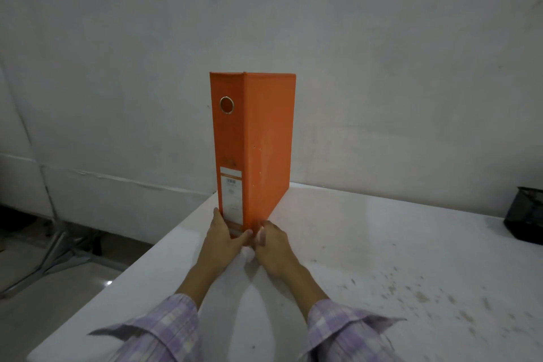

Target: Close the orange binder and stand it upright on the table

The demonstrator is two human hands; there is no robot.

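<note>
The orange binder (pixel 261 141) is closed and stands upright on the white table (pixel 382 258), near its far left corner. Its spine faces me, with a metal finger ring near the top and a white label lower down. My left hand (pixel 223 239) presses the bottom left of the spine, fingers wrapped around that edge. My right hand (pixel 271 244) holds the bottom right corner of the binder, thumb against the cover. Both hands touch the binder at its base.
A black mesh container (pixel 526 214) sits at the table's right edge. The table's left edge runs diagonally beside my left arm, with floor and a metal stand (pixel 53 256) below. A grey wall stands behind the table. Dark specks mark the table's right part.
</note>
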